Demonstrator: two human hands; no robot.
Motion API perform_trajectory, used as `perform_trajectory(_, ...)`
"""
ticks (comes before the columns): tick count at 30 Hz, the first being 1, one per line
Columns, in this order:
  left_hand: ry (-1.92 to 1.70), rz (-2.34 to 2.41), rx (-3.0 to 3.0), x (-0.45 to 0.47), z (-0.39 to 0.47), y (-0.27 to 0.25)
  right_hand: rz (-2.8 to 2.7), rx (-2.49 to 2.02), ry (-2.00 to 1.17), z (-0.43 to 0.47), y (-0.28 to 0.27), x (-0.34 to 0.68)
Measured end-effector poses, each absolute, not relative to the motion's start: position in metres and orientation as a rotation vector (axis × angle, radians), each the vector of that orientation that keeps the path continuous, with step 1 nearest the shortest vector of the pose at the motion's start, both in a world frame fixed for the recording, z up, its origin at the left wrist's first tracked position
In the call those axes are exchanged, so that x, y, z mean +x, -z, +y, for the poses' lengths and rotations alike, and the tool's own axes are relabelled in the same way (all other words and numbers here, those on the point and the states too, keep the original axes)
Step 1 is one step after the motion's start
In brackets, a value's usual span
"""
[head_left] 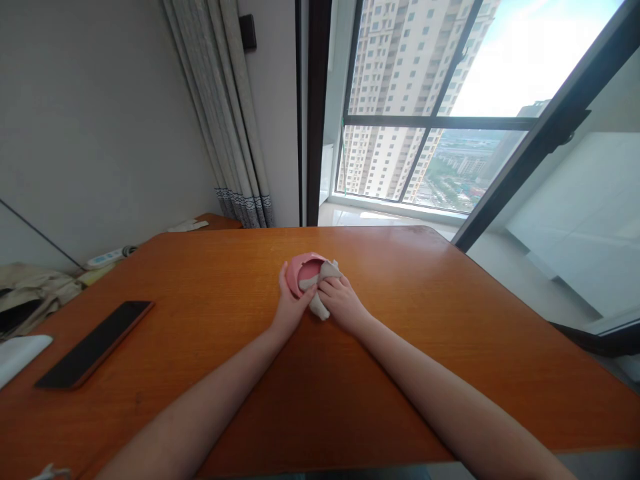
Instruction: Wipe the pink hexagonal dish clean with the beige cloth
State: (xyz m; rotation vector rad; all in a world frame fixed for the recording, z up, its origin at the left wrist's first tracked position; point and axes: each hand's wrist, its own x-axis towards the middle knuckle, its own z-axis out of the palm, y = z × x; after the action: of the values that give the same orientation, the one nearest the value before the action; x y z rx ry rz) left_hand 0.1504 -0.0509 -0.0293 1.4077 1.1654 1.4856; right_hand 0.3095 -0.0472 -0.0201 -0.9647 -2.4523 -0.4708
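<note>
A pink rounded object with a hollow opening (299,264), perhaps a small bowl or holder, is tilted with its opening towards me above the middle of the wooden table (225,280). My left hand (290,300) grips its left side, thumb at the near rim. My right hand (343,300) is closed on a pale grey-white cloth (330,270) and presses it against the right edge of the opening. Part of the cloth reaches into the hollow, and a loose end (319,307) hangs between my hands. My right fingertips are partly hidden by the cloth.
A black phone-like slab (95,343) lies on the table at left, beside a white object (23,353). Past the left edge are a power strip (107,258) and crumpled fabric (40,287). A curtain (225,100) and large window (400,120) stand beyond.
</note>
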Motion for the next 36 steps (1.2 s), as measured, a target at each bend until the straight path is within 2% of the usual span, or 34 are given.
perform_trajectory(8, -1.400, 1.144, 1.774, 0.125, -0.034, 0.016, -2.534, -0.810, 0.536, -0.039, 0.009, 0.318)
perform_trajectory(13, -1.529, 1.153, 1.493, 0.141, -0.043, 0.026, -2.481, -0.925, 0.508, -0.045, 0.016, 0.312)
perform_trajectory(20, -1.456, 1.215, 1.471, 0.132, -0.036, 0.021, -2.478, -0.909, 0.307, -0.053, 0.011, 0.306)
perform_trajectory(24, -1.369, 1.202, 1.555, 0.128, -0.033, 0.020, -2.527, -0.901, 0.374, -0.047, 0.013, 0.310)
perform_trajectory(30, -1.454, 1.123, 1.395, 0.155, -0.051, 0.030, -2.380, -1.003, 0.386, -0.044, 0.025, 0.309)
perform_trajectory(36, -1.440, 1.184, 1.550, 0.132, -0.039, 0.017, -2.529, -0.830, 0.441, -0.044, 0.004, 0.316)
